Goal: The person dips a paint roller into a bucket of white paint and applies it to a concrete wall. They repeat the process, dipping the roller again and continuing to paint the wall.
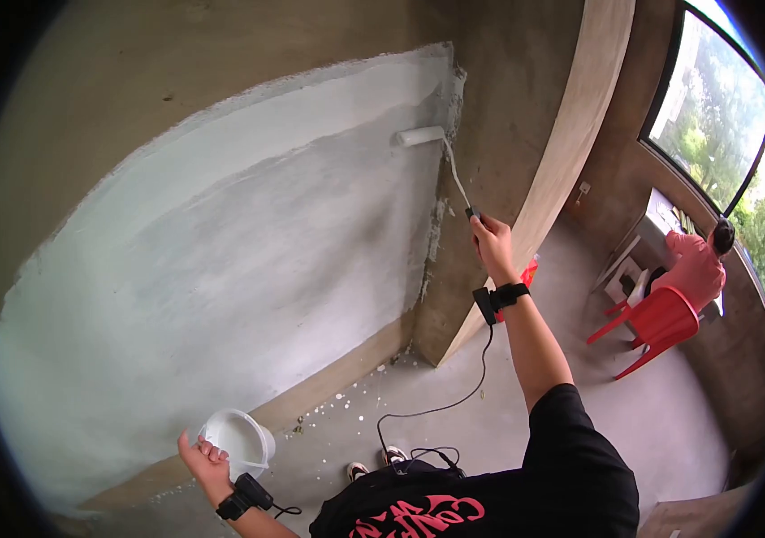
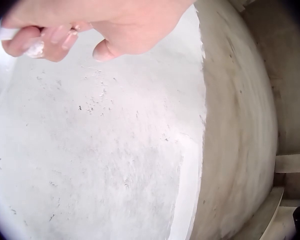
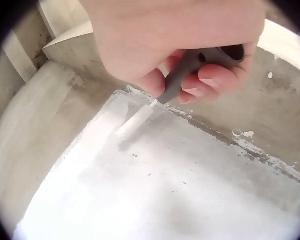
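Up at the right end of the white patch on the wall, a white roller lies against the surface. My right hand grips its dark handle; in the right wrist view the fingers of my right hand curl round that handle. My left hand is beside a white bucket at lower left, its fingers loosely curled and its thumb apart. In the left wrist view, white smears show on the fingers of my left hand; nothing gripped is visible there.
A person sits on a red chair at a desk beneath a window. A pillar stands right of the wall corner. White spots dot the floor, and a black cable hangs near my feet.
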The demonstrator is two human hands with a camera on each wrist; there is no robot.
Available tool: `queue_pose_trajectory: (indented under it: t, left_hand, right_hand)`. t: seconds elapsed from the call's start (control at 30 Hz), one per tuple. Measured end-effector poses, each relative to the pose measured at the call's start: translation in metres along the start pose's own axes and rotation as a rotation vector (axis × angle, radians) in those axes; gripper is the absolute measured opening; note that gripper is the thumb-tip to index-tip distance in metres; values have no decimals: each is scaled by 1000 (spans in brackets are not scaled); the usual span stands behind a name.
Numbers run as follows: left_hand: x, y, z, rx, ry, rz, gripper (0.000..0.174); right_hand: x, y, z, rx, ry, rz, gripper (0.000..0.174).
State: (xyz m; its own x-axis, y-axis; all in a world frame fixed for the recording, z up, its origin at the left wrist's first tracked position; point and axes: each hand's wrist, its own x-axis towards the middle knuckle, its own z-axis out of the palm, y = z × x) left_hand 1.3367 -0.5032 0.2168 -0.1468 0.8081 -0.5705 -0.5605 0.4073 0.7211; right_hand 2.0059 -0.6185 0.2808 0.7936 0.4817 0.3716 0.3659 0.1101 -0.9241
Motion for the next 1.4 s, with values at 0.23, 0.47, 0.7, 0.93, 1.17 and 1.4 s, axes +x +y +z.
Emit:
queue_pose_trajectory:
  t: [0.23, 0.47, 0.7, 0.93, 1.17, 1.4]
  left_hand:
    - [-4, -8, 7, 40, 61, -2, 46]
    - [-3, -13, 13, 20, 101, -30, 46]
    - [-6, -24, 20, -2, 54, -44, 46]
    - [-2, -35, 24, 36, 14, -91, 45]
    - [-6, -44, 33, 95, -90, -141, 44]
    - [0, -64, 46, 192, -218, -215, 42]
  right_hand:
    - [32, -4, 11, 56, -10, 27, 30]
    - [65, -53, 28, 166, 8, -71, 29]
    - [51, -22, 26, 141, -18, 21, 29]
    - [7, 41, 16, 54, -43, 69, 30]
    - [-42, 34, 7, -13, -88, 168, 28]
    - [-99, -49, 0, 269, -281, 337, 27]
